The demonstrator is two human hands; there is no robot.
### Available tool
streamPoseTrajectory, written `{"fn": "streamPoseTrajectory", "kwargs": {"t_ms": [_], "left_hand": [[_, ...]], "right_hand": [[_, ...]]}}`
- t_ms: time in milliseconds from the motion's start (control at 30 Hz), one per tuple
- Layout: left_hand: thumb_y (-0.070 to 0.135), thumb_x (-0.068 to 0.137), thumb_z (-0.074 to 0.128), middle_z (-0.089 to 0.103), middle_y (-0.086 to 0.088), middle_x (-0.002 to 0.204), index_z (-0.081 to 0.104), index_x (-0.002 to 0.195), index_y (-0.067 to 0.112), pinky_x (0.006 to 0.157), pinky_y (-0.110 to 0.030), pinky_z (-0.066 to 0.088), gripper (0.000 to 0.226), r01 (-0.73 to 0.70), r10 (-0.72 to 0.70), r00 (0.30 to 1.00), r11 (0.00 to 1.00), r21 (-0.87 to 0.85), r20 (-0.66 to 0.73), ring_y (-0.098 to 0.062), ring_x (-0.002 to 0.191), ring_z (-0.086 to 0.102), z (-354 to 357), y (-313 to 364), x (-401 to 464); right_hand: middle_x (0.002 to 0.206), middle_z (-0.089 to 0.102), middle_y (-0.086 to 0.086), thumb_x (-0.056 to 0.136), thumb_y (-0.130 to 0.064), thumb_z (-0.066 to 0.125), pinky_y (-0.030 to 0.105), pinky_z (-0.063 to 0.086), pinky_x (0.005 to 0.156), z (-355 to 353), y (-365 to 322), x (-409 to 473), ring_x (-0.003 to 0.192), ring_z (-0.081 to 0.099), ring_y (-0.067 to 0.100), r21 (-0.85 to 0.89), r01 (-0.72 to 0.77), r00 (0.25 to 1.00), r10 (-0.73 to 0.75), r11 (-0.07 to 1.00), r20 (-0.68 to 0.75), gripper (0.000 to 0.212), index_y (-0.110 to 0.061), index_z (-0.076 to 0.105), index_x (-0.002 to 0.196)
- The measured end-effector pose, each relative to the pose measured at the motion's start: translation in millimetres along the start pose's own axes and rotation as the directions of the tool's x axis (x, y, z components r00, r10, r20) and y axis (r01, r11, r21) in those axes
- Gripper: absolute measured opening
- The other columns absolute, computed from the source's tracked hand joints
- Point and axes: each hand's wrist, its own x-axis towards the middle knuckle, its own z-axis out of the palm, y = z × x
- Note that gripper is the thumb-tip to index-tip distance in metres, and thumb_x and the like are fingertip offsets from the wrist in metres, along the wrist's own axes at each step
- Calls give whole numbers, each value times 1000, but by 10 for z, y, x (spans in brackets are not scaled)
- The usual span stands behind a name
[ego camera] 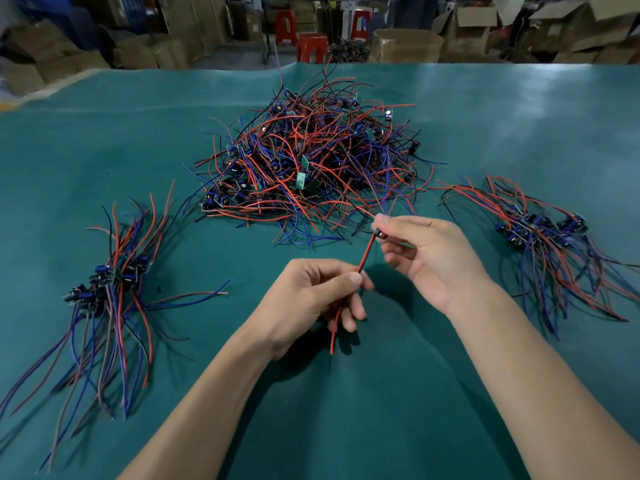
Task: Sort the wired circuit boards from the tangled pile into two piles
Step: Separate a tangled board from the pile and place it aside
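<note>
Red wire (366, 252) is pinched taut between left hand (311, 299) and right hand (429, 254); judge its board, then lay it on the three or nine o'clock pile without snagging.

Bright, even overhead light falls on the green table mat (433, 393), with pale glare patches on its far right side. Soft shadows pool under both forearms (darkest between them). The wide-angle lens bows the mat's far edge, and the cardboard boxes (568, 29) behind are soft and smeared.
</note>
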Motion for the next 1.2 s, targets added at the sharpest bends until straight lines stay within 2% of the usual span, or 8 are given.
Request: {"fn": "streamPoseTrajectory", "kwargs": {"t_ms": [100, 233, 433, 567, 767, 933, 1067, 1200], "left_hand": [[15, 100, 56, 68, -5, 68, 73, 92, 11, 45, -18, 41, 19, 0, -1, 999, 999, 48, 33, -12, 50, 59, -3, 4, -9], [16, 99, 59, 69, -3, 69, 75, 94, 14, 46, -16, 39, 17, -9, 4, 999, 996, 88, 53, -10, 52, 58, -12, -3, -18], [26, 91, 64, 69, -2, 70, 77, 96, 17, 42, -16, 30, 17, -1, -3, 999, 995, 96, 42, -9, 51, 53, -15, -24, -5], [26, 90, 66, 70, -2, 71, 78, 96, 20, 43, -14, 30, 15, 1, -7, 998, 995, 103, 59, -9, 52, 52, -13, -34, -6], [21, 91, 68, 73, -2, 72, 79, 95, 23, 42, -16, 35, 12, 4, -15, 996, 993, 120, 88, -8, 54, 59, -12, -46, -20], [14, 93, 68, 74, -5, 73, 78, 91, 15, 42, -16, 39, 10, -26, 27, 1000, 989, 148, -5, -7, 46, 55, 13, -66, 3], [13, 92, 70, 75, -9, 76, 77, 87, 11, 39, -18, 40, 9, -47, 58, 993, 993, 106, -102, -8, 41, 52, 30, -87, 31], [9, 95, 63, 75, -7, 81, 73, 92, 8, 44, -18, 45, 11, -72, 77, 986, 997, 37, -149, -11, 52, 62, 29, -103, 56]], "right_hand": [[68, 68, 5, 60, -23, 86, 18, 50, 51, -56, -29, 36, 54, 60, 10, 88, -37, 993, 47, 995, -110, 25, -6, 79, 76], [76, 71, 8, 56, -20, 89, 18, 49, 50, -116, -62, 71, 53, 59, 12, 181, -46, 979, 80, 982, -187, 17, -9, 79, 65], [81, 72, 10, 60, -15, 89, 19, 49, 50, -171, -86, 96, 53, 60, 13, 277, -15, 965, 87, 961, -249, 26, -6, 76, 79], [81, 72, 10, 67, -11, 88, 19, 48, 49, -233, -126, 110, 52, 60, 13, 312, -3, 955, 96, 950, -280, 16, -7, 76, 77], [83, 73, 9, 57, -15, 87, 19, 48, 51, -248, -191, 68, 55, 60, 12, 330, 31, 964, 59, 943, -258, 30, -7, 74, 83], [73, 71, 3, 66, -18, 81, 18, 48, 55, -204, -358, -64, 59, 57, 11, 153, 188, 968, -156, 970, -197, 6, -13, 78, 67], [73, 70, 3, 68, -21, 81, 21, 48, 59, -63, -565, -242, 60, 58, 11, 12, 382, 922, -381, 924, -66, 8, -13, 78, 69], [66, 69, 0, 71, -21, 89, 22, 48, 57, 351, -770, -475, 59, 57, 13, -116, 539, 839, -521, 834, 158, 11, -17, 80, 71]]}}
